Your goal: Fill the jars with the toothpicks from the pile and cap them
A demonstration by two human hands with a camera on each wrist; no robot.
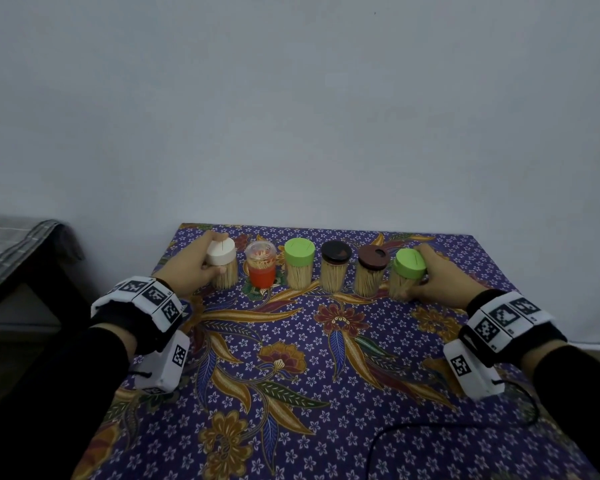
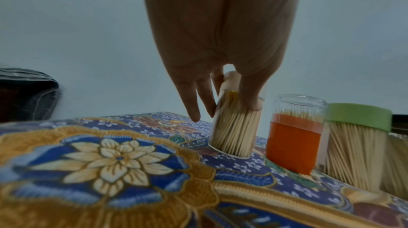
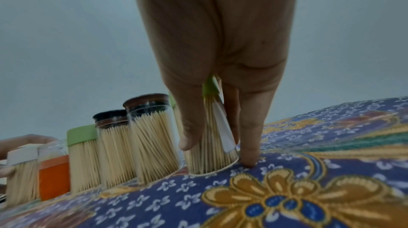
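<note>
Six toothpick-filled jars stand in a row at the back of the patterned cloth (image 1: 291,358). My left hand (image 1: 196,263) grips the white-capped jar (image 1: 222,261) at the row's left end, thumb on its front and fingers behind the cap. In the left wrist view my left hand (image 2: 220,39) holds this white-capped jar (image 2: 234,127) upright on the cloth. My right hand (image 1: 437,275) grips the green-capped jar (image 1: 407,271) at the right end, which leans slightly. The right wrist view shows my right hand (image 3: 220,57) around that green-capped jar (image 3: 209,153), one fingertip touching the cloth.
Between the held jars stand an orange-labelled jar (image 1: 261,268) with a clear lid, another green-capped jar (image 1: 299,265), a black-capped jar (image 1: 335,266) and a brown-capped jar (image 1: 371,270). A black cable (image 1: 430,431) lies front right. Dark furniture (image 1: 21,244) stands left.
</note>
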